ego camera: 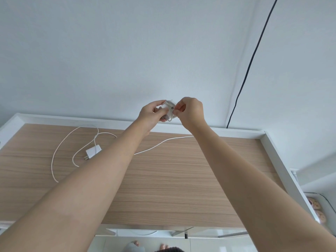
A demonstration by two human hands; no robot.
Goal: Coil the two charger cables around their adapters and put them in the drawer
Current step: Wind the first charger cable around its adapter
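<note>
We hold the first adapter (166, 110) up in the air at the far edge of the tabletop (163, 179), against the white wall (127, 51). Our left hand (151, 113) grips the adapter, fingers curled round its body. Our right hand (189, 110) pinches the end of its cable (171, 108), fingers clamped together on it just beside the adapter. Several turns of cable already sit around the adapter, and what we pinch looks like the plug end, so we judge this first coil nearly finished, with only the end left to tuck in.

The second adapter (93, 150) lies on the left of the tabletop, its cable (72, 142) sprawled in loose loops around it and not yet wound. Another stretch of white cable (163, 142) runs across the tabletop under our arms; whose it is we cannot tell.

So roughly half the winding is left. No drawer is plainly visible, and neither charger has been put away.
</note>
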